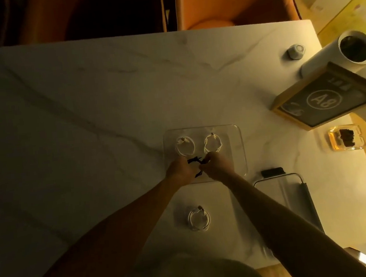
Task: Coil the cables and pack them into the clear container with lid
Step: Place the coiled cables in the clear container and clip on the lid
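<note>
A: So, where's the black cable (196,162)?
B: Between both hands, over the near edge of the clear container (237,133). The left hand (180,168) and right hand (217,165) each have their grip closed on it.
A: And the rest?
B: Two white coils lie inside the container, the left coil (185,146) beside the right coil (212,144). A third white coil (199,219) lies on the bench (84,103), nearer the person. The lid (294,194) lies to the right, apart from the container
</note>
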